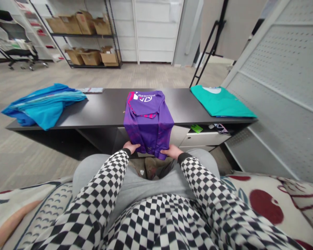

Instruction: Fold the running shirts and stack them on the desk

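Note:
A purple shirt (152, 119) with white print and pink trim lies partly folded on the dark tabletop (104, 111), its near part hanging over the front edge. My left hand (131, 147) grips the lower left corner of the hanging cloth, thumb on top. At the lower right corner, my right hand (172, 151) pinches the same shirt. A loose pile of blue cloth (47, 104) lies at the table's left end. Toward the right end sits a flat, folded teal shirt (223, 101).
Under the tabletop is a partly open white drawer (206, 139) holding a green item (196, 128). A perforated grey panel (284, 86) stands at the right. Behind the table are a shelf with cardboard boxes (90, 57) and an office chair (15, 41).

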Demonstrator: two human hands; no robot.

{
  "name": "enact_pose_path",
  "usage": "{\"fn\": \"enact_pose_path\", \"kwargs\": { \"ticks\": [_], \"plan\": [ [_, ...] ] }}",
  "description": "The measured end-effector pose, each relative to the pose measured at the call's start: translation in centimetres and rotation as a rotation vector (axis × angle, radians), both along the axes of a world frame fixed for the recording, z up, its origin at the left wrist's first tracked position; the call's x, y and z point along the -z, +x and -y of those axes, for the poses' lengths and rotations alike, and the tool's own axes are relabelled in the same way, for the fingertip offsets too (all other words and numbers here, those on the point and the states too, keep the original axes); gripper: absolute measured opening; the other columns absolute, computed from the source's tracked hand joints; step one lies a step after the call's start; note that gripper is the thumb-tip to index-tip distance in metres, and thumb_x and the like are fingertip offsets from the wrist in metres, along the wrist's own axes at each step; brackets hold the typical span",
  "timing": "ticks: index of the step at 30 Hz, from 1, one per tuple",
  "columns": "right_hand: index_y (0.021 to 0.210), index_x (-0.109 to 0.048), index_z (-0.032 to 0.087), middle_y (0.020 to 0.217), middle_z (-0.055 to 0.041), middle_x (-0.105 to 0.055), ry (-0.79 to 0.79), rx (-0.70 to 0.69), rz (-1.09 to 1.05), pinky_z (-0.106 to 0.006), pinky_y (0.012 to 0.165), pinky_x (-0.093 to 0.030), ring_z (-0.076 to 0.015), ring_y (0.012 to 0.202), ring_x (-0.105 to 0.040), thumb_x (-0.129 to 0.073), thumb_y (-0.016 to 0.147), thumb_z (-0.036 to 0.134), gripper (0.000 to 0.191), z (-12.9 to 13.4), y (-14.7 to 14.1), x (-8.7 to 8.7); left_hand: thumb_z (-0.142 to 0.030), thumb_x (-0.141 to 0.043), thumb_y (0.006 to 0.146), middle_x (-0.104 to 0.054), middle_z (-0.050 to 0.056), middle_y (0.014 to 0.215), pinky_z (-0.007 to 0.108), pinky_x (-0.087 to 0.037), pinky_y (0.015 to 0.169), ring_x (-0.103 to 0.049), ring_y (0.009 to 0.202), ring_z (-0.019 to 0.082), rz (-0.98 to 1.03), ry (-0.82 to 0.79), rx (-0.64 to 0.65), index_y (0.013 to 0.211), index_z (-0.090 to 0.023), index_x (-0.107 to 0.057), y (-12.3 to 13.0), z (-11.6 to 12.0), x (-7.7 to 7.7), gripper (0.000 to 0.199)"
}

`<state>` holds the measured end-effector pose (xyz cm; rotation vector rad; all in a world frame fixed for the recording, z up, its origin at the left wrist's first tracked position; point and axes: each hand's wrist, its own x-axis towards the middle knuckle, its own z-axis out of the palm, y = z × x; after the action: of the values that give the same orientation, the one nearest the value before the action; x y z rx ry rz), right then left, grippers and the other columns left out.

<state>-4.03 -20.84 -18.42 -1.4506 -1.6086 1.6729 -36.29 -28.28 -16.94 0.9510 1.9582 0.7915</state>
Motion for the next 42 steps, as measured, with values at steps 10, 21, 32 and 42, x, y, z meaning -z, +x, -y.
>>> {"fn": "enact_pose_path", "kwargs": {
  "ticks": [10,21,32,42],
  "plan": [
    [0.102,-0.078,0.019,0.095,-0.0104,-0.087,-0.259,0.108,-0.284,-0.036,0.074,-0.069,-0.0233,0.078,-0.080,-0.096,0.076,0.027,0.032,4.9,-2.0,-1.4,-0.037,-0.100,0.070,-0.086,0.020,0.121,0.041,-0.066,0.092,-0.083,0.112,0.034,0.257,-0.110,-0.029,0.123,-0.013,-0.083,1.1,3.9,-0.6,0.061],
    [0.087,-0.077,0.017,0.082,-0.0078,-0.084,-0.283,0.228,-0.384,-0.029,0.067,-0.064,-0.0185,0.068,-0.076,-0.087,0.074,0.011,0.017,10.0,-0.9,-4.7,-0.022,-0.095,0.066,-0.087,0.017,0.103,0.038,-0.068,0.087,-0.083,0.095,0.031,0.421,0.052,-0.137,0.098,-0.015,-0.082,4.3,10.6,-3.6,0.035],
    [0.121,-0.072,0.021,0.096,-0.0080,-0.084,-0.154,0.252,-0.495,-0.028,0.055,-0.067,-0.0185,0.069,-0.077,-0.091,0.087,0.021,0.040,14.8,5.5,-12.1,-0.025,-0.098,0.079,-0.078,0.013,0.122,0.035,-0.069,0.070,-0.079,0.086,0.021,0.702,0.378,-0.306,0.146,-0.025,-0.060,6.3,18.6,-10.5,0.077],
    [0.100,-0.080,0.017,0.086,-0.0036,-0.080,0.038,0.083,-0.539,-0.026,0.062,-0.068,-0.0135,0.063,-0.073,-0.107,0.071,0.041,0.046,16.1,6.1,-15.4,-0.037,-0.104,0.068,-0.075,0.004,0.086,0.028,-0.067,0.061,-0.075,0.070,0.017,0.560,0.478,-0.106,0.105,-0.015,-0.076,4.9,20.1,-15.7,0.051]
  ]
}}
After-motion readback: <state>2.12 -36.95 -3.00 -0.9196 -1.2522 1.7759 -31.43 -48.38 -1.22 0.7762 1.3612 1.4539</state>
